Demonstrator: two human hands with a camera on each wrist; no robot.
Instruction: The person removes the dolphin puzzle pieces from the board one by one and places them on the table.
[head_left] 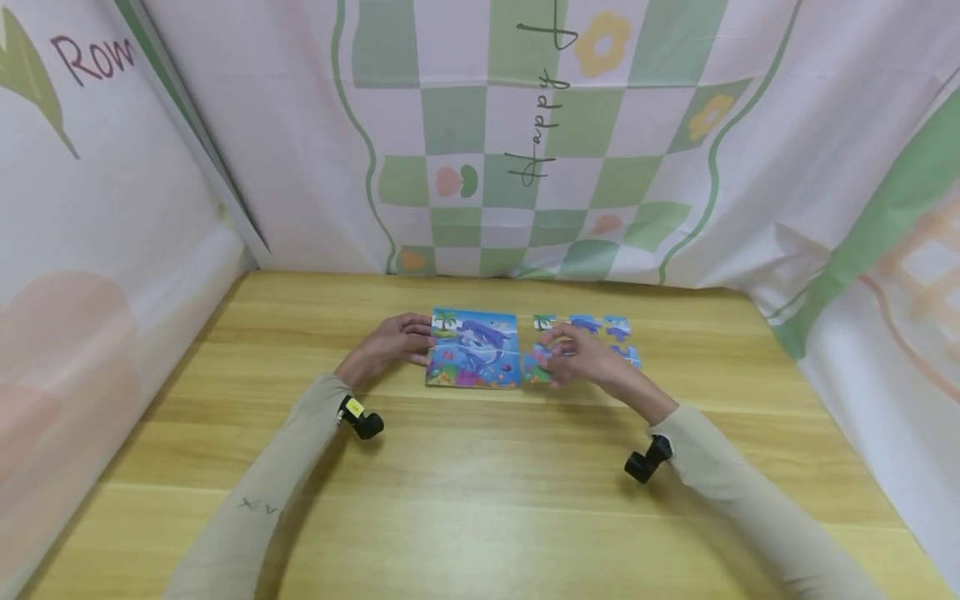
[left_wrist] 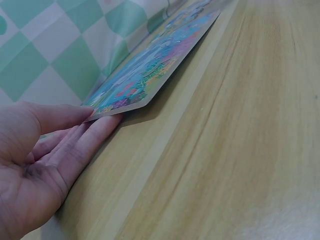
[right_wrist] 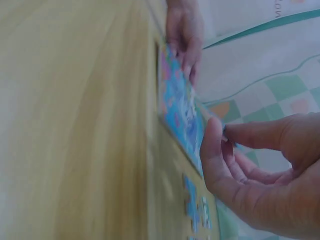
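Observation:
A flat dolphin picture board (head_left: 476,350) lies near the far side of the table, slightly tilted up from the wood at its near edge in the left wrist view. My left hand (left_wrist: 55,155) pinches one corner of it, thumb on top and fingers beneath. To the board's right, my right hand (head_left: 581,357) hovers over loose jigsaw pieces. Its thumb and forefinger pinch a small jigsaw piece (right_wrist: 225,134), mostly hidden by the fingertips. A green-and-blue jigsaw piece (head_left: 536,369) shows by the board's right edge, below that hand.
Behind the right hand lie a palm-tree piece (head_left: 543,322), a dolphin piece (head_left: 585,323) and other loose pieces (head_left: 618,327). Printed curtains (head_left: 300,167) enclose the wooden table (head_left: 465,500) at the back and sides.

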